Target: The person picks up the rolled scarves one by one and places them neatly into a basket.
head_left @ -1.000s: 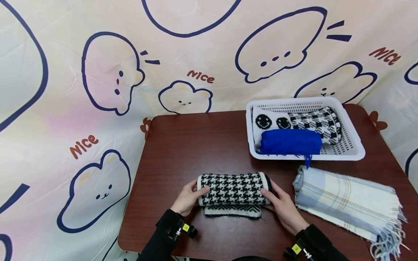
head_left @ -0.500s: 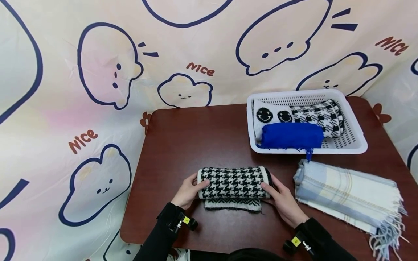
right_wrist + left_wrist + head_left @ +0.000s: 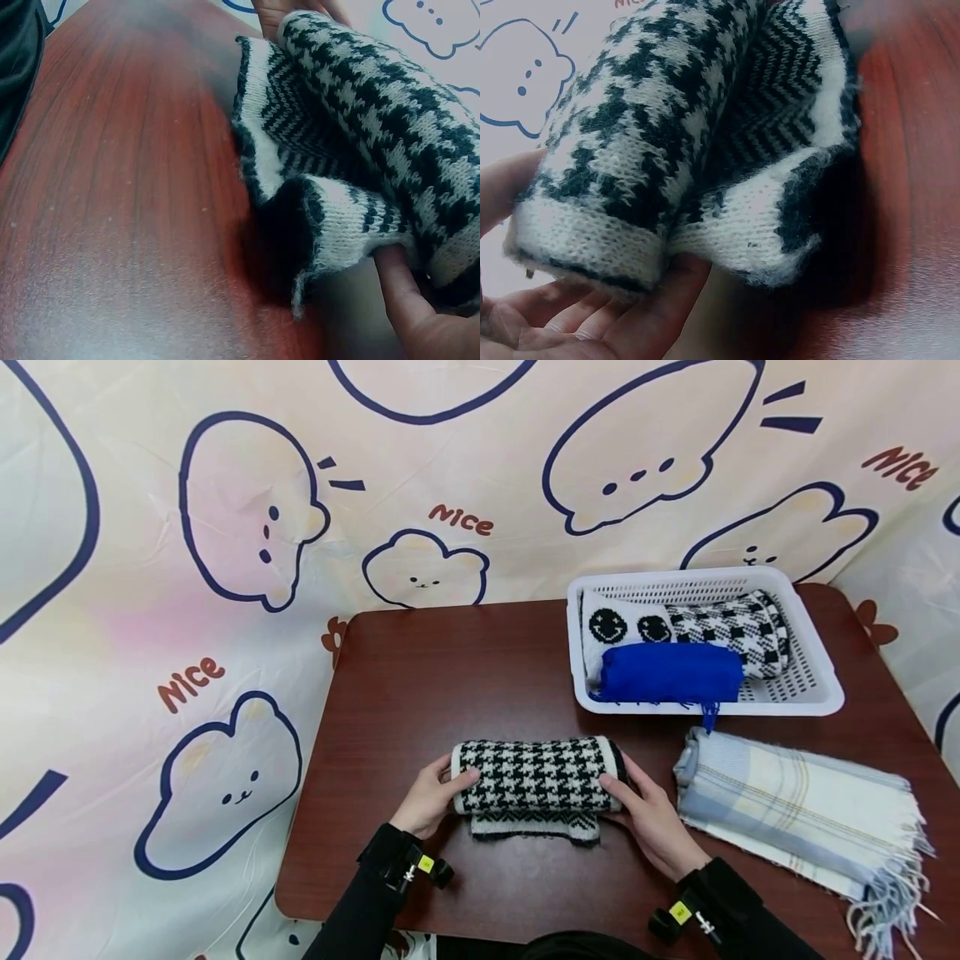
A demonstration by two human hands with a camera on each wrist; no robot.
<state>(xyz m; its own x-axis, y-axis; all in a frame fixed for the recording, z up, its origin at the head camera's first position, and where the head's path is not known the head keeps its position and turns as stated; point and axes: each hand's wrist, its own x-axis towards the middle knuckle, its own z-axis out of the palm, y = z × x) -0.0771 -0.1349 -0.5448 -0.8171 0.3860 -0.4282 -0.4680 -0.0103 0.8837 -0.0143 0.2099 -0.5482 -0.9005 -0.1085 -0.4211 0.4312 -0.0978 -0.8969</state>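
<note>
A black-and-white houndstooth knit scarf point(image 3: 536, 775), rolled into a thick bundle, is held near the front middle of the table. My left hand point(image 3: 427, 796) grips its left end, thumb on top and fingers beneath, as the left wrist view shows. My right hand point(image 3: 656, 817) holds the right end the same way, its thumb over the roll. A loose end flap point(image 3: 795, 112) with a zigzag underside hangs from the near side of the roll. In the right wrist view a finger point(image 3: 401, 289) presses up under that flap by the scarf roll point(image 3: 405, 127).
A white plastic basket point(image 3: 817, 685) stands at the back right, holding a blue rolled scarf point(image 3: 671, 672), a smiley-patterned one point(image 3: 592, 610) and a black-and-white checked one point(image 3: 750, 635). A folded pale plaid scarf point(image 3: 795, 814) with fringe lies right of my right hand on the brown table point(image 3: 442, 677).
Both hands keep hold of the rolled scarf, which has risen slightly. The head view tilted down a little between the first frame and the second, shifting the whole scene upward.
</note>
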